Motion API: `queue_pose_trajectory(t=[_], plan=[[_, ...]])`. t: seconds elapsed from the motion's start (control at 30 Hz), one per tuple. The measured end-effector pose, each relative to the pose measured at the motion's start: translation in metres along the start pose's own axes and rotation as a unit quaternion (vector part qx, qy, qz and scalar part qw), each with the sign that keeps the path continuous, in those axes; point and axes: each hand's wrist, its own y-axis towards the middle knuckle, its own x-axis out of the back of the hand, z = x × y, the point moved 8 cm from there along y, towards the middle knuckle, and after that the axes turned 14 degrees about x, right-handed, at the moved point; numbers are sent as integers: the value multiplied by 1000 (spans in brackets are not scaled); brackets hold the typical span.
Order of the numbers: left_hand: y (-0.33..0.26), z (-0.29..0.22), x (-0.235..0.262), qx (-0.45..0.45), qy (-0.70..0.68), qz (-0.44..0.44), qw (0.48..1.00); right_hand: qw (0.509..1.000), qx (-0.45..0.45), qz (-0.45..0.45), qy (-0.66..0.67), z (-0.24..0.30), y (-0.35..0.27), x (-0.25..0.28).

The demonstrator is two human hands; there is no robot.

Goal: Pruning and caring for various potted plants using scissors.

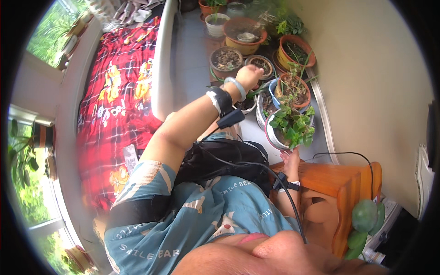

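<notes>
My left hand [250,76] reaches forward with its fingers curled together, over the edge of a small dark flowerpot [259,61]. Anything between those fingers is too small or hidden to name. Low on the right, my right hand [290,160] grips the near side of a white flowerpot [273,137] holding a leafy green plant [293,128]. That pot tilts toward the right and its leaves hide part of the pots behind it. Just beyond stands a terracotta pot [302,98] with thin stems. Partly under my left wrist is a white pot [247,106] with dark soil.
More pots crowd the far floor, including a wide orange one [243,39] and a yellow-and-orange one [295,50]. A bed with a red plaid cover [121,91] lies left. Beside my right arm stands an orange wooden piece of furniture [339,178]; the wall rises right.
</notes>
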Motion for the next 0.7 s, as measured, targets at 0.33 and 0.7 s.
queue_pose_trajectory(t=[0.33,0.7], plan=[[-72,-208,127,-241,36,-143,959,995,-39,88,-36,-31,26,3],[-255,-345,152,-383,188,-336,839,968,-195,157,-14,-148,123,128]])
